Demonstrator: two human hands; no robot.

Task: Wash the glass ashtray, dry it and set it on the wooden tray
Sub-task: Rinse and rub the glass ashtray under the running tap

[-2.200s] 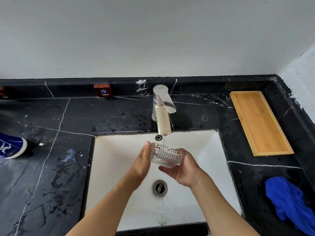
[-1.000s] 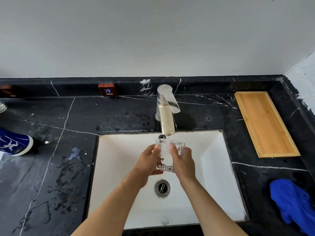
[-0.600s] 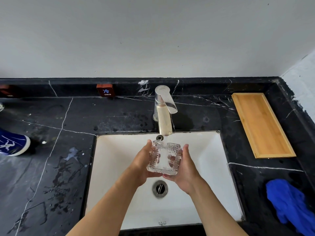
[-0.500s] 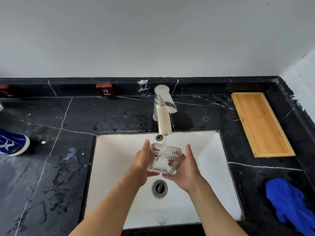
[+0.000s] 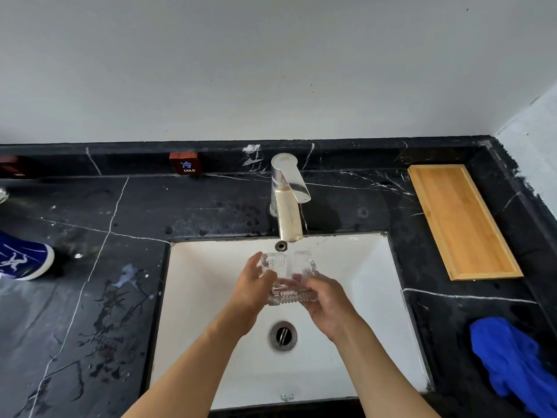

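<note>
Black marble with white veins makes up the tabletop [image 5: 90, 297], set against a plain pale wall, and a white rectangular sink [image 5: 376, 297] is sunk into its middle. From the head view, the only one given, a chrome faucet [image 5: 286, 200] stands behind the basin and runs a thin stream of water. Directly under that stream, above the basin and clear of the drain [image 5: 282, 335], sits the glass ashtray [image 5: 289, 277], held between both hands. The left hand [image 5: 253, 292] wraps its left side, with the grip pinching the glass edge. The right hand [image 5: 330, 306] cups its right and near side, fingers pressed against the glass.

Thick, clear and square-looking, the ashtray has ribbed, cut-pattern walls that catch the light; its hollow seems to be turned toward the faucet, though the water blurs this. It probably weighs a fair amount for its size, is rigid, and is very slippery while wet. It would chip or shatter if dropped on the ceramic. The ribbed outer walls offer the best hold, taken from opposite sides with the palm beneath.

Washing is in progress; drying is not yet done. A crumpled blue cloth [image 5: 512, 366] lies at the right front of the tabletop, and the wooden tray [image 5: 461, 221] waits bare at the right rear, well apart from the hands.
</note>
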